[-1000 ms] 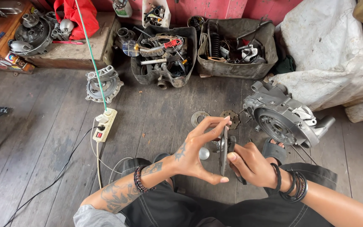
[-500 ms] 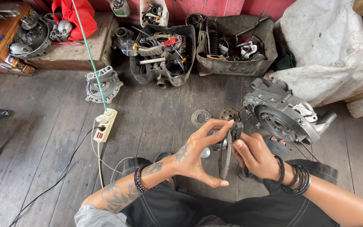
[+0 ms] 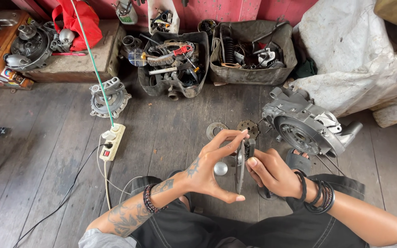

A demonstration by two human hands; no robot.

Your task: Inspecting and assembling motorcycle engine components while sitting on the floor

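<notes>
Over the wooden floor (image 3: pixel 70 183), just above the person's lap, both hands are holding a thin round metal disc (image 3: pixel 240 166) on edge, so only its rim is facing the camera. The left hand (image 3: pixel 207 172) is spreading wide around it — thumb under the lower edge, fingers (image 3: pixel 233 136) curling over the top. The right hand (image 3: pixel 272 172) is gripping the disc from the other side, its thumb pressing against the face; it may be holding a second dark piece near the top, though the edge-on view is making that hard to tell.

On the floor just beyond the hands, a flat metal ring (image 3: pixel 216 130) and a toothed round plate (image 3: pixel 247 126) are lying side by side, and a small shiny cap (image 3: pixel 220 168) is sitting below the left palm. To the right, a grey engine casing (image 3: pixel 299 126) is resting near a white tarp (image 3: pixel 354 55). Farther back, two bins — one black (image 3: pixel 173 62), one grey (image 3: pixel 251 50) — are holding tools and parts. At left, a white power strip (image 3: pixel 111 142) with a green cord (image 3: pixel 90 59) is lying close to a smaller engine part (image 3: pixel 109 97).
</notes>
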